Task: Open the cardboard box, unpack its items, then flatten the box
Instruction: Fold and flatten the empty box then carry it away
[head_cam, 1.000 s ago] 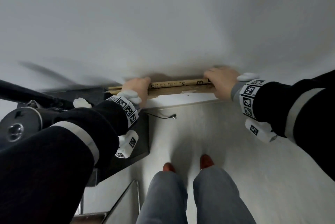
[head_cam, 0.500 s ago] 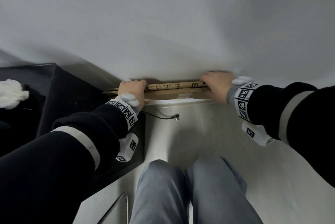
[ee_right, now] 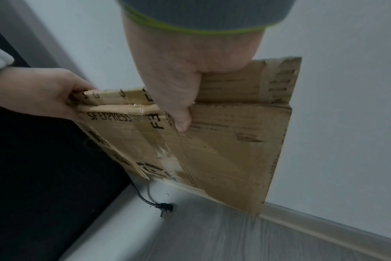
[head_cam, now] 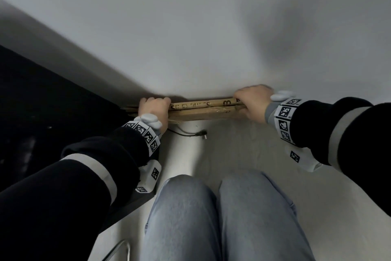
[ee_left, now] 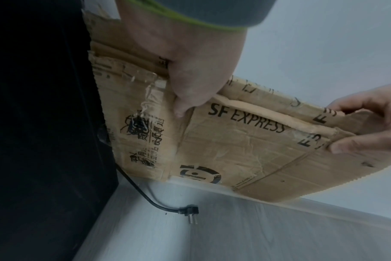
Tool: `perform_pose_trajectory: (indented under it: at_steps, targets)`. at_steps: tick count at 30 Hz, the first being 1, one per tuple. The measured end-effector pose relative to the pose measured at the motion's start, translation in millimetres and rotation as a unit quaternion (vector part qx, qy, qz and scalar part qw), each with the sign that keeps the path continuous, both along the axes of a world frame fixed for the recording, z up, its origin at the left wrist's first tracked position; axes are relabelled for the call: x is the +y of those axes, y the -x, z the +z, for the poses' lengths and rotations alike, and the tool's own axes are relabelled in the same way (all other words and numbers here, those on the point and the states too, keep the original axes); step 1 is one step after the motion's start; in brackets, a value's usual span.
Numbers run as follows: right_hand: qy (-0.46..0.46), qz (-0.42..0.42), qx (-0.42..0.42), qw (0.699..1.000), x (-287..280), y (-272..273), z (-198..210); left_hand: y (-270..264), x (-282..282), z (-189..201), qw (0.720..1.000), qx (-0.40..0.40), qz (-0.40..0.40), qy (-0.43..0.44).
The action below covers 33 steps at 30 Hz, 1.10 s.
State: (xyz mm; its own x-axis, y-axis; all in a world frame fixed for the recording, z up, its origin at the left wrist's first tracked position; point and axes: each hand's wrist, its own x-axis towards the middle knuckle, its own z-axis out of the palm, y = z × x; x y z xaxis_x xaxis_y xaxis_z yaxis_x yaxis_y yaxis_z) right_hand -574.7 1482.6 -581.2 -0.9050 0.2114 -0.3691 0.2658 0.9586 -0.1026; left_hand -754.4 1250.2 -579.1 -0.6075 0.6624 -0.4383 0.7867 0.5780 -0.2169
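The flattened brown cardboard box [head_cam: 201,108], printed "SF EXPRESS" [ee_left: 246,144] [ee_right: 230,148], hangs upright on edge against a white wall, just above the floor. My left hand [head_cam: 153,110] grips its top edge at the left end, thumb on the near face [ee_left: 190,84]. My right hand [head_cam: 252,102] grips the top edge towards the right, thumb pressed on the near face [ee_right: 179,98]. The box's far face is hidden against the wall.
A black cabinet [head_cam: 42,112] stands close on the left. A black power cord with a plug [ee_left: 188,211] lies on the grey floor [ee_right: 234,238] below the box. A pale skirting board [ee_right: 324,220] runs along the wall. My knees [head_cam: 222,218] are just behind.
The head view has dropped lower and closer to the floor, and my knees have come up into view. Both hands keep the same grip on the flattened box by the wall.
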Motion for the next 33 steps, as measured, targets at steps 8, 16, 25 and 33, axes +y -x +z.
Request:
perform_pose_trajectory:
  at_steps: [8, 16, 25, 33]
  targets:
    - [-0.021, -0.014, -0.02, 0.999, -14, 6, -46, 7, -11, -52, 1.0, -0.02, 0.013, -0.005]
    - [-0.029, -0.017, 0.016, 0.999, -12, 16, -54, 20, -8, -72, 0.998, 0.005, 0.051, -0.048]
    - [-0.026, -0.029, 0.023, 0.999, -19, 13, -58, 5, -3, -78, 0.992, 0.103, 0.071, 0.003]
    - [-0.051, -0.052, 0.052, 0.996, -30, 6, -38, -8, 4, -50, 0.99, 0.137, 0.04, -0.01]
